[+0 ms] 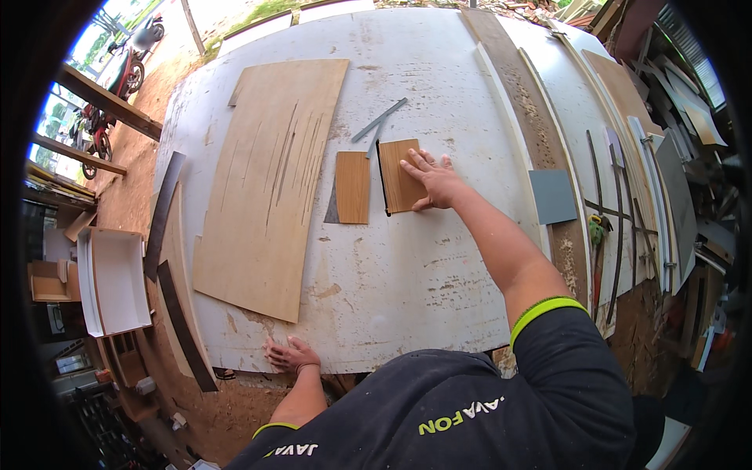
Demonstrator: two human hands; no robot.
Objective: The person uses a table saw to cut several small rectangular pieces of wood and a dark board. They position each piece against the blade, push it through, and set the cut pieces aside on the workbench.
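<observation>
My right hand [432, 182] lies spread, fingertips on a wood-grain rectangular piece [395, 184] with a black strip along its left edge. Just left is a second wood-grain piece [352, 188], resting partly over a dark grey piece [332, 210]. Two thin grey strips [380, 119] lie above them. My left hand [291, 354] rests with fingers apart on the near edge of the white work surface [415, 290], below a large pale plywood sheet [262, 196].
Dark strips [184, 321] lie along the left side. Right are a brown rail [533, 102], blue-grey square [552, 196], long strips and a green-handled tool [597, 231]. Motorbikes [125, 78] and timber posts [110, 100] stand upper left, a white box [113, 282] lower left, stacked boards [689, 94] far right.
</observation>
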